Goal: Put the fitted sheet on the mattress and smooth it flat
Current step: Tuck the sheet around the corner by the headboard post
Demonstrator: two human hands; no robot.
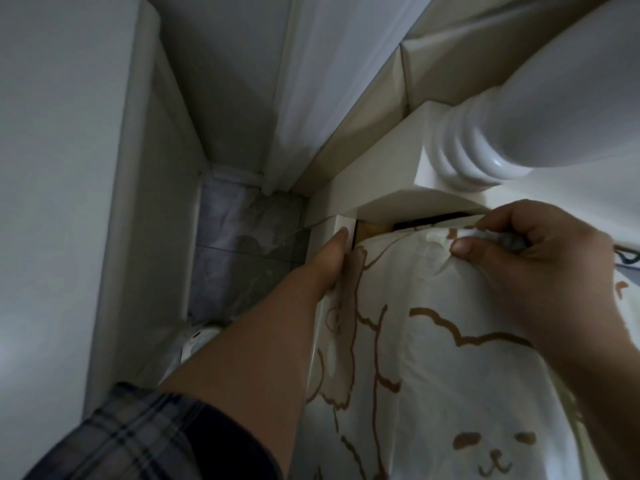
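Observation:
A cream fitted sheet (433, 358) with brown cartoon-dog outlines covers the mattress corner at the lower right. My right hand (530, 258) pinches a bunched fold of the sheet's edge at the corner, just under the white bed frame. My left hand (334, 261) reaches down along the left side of the mattress; its fingers are tucked between the sheet and the frame and mostly hidden, only the thumb showing. A dark gap and a bit of bare mattress (372, 229) show at the corner itself.
A white turned bedpost (519, 126) and the frame's corner block (398, 181) stand right above the hands. A padded white wall panel (138, 202) encloses a narrow strip of grey tiled floor (242, 244) on the left. A white shoe (197, 341) is on the floor.

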